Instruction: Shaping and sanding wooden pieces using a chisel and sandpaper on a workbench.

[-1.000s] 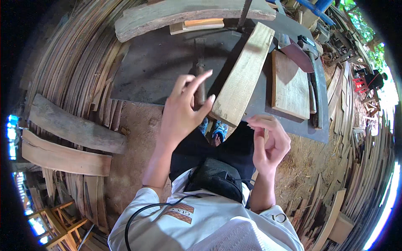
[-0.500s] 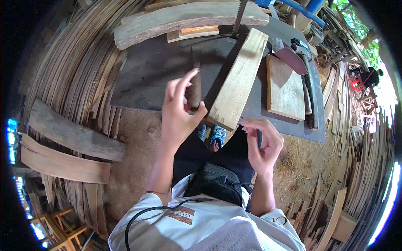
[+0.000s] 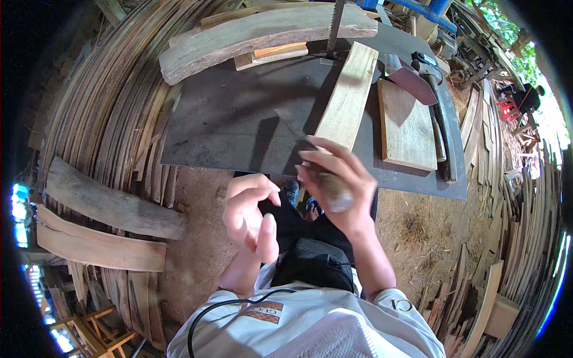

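My right hand (image 3: 349, 185) is closed round the wooden handle of a chisel (image 3: 334, 190). The handle's rounded butt points toward me; its blurred flat blade slants up and left over the dark tabletop (image 3: 215, 119). Beyond that hand a long pale wooden plank (image 3: 351, 98) lies lengthwise on the table, its near end partly hidden by the fingers. My left hand (image 3: 250, 215) is raised just off the table's near edge, holding nothing, fingers bent and apart from the thumb.
Right of the plank lie a shorter board (image 3: 406, 131), a reddish-brown flat piece (image 3: 412, 83) and a hammer-like tool (image 3: 439, 101). A thick rough slab (image 3: 262, 36) spans the far side, beside an upright saw blade (image 3: 335, 30). Stacked timber (image 3: 107, 107) stands left.
The chisel has passed from between my left fingers and thumb into my right hand. My left hand has drawn back toward me; the right has moved left and up over the plank's near end.
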A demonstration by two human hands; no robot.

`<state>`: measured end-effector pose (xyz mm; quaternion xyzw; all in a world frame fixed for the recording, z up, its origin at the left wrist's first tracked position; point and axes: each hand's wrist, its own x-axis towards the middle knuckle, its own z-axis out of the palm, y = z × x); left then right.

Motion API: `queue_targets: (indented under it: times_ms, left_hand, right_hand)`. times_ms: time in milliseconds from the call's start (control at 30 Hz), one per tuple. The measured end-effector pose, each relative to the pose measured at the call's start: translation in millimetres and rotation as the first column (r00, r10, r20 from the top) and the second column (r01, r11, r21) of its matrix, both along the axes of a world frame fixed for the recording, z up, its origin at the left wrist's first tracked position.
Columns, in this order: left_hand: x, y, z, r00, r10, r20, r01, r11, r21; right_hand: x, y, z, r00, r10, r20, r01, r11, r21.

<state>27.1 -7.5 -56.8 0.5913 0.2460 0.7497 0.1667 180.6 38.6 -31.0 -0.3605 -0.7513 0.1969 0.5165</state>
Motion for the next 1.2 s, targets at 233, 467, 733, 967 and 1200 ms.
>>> queue_targets:
  times_ms: [233, 467, 733, 967, 1200]
  left_hand:
    - [24.1, 23.3, -23.1, 0.914, -0.01, -0.406, -0.14, 0.931, -0.337]
    - [51.7, -0.3, -43.0, 0.871, -0.115, -0.477, -0.083, 0.924, -0.373]
    - [51.1, -1.1, -68.4, 0.804, -0.169, -0.57, 0.017, 0.965, -0.261]
    - [52.5, 6.4, -84.4, 0.839, -0.109, -0.533, 0.041, 0.99, -0.138]
    - [53.6, 9.7, -81.6, 0.838, -0.084, -0.54, 0.024, 0.993, -0.119]
  right_hand:
    - [52.2, -20.2, 9.0, 0.934, -0.345, -0.092, 0.357, 0.897, 0.262]
    - [71.0, -45.8, -1.9, 0.944, -0.33, 0.026, 0.316, 0.922, 0.225]
    - [64.4, -35.9, 9.0, 0.994, -0.11, 0.009, 0.099, 0.924, 0.368]
    - [52.3, -34.9, 20.1, 0.936, 0.35, 0.048, -0.348, 0.894, 0.283]
    - [52.7, 74.5, 15.0, 1.0, 0.011, 0.016, -0.015, 0.956, 0.295]
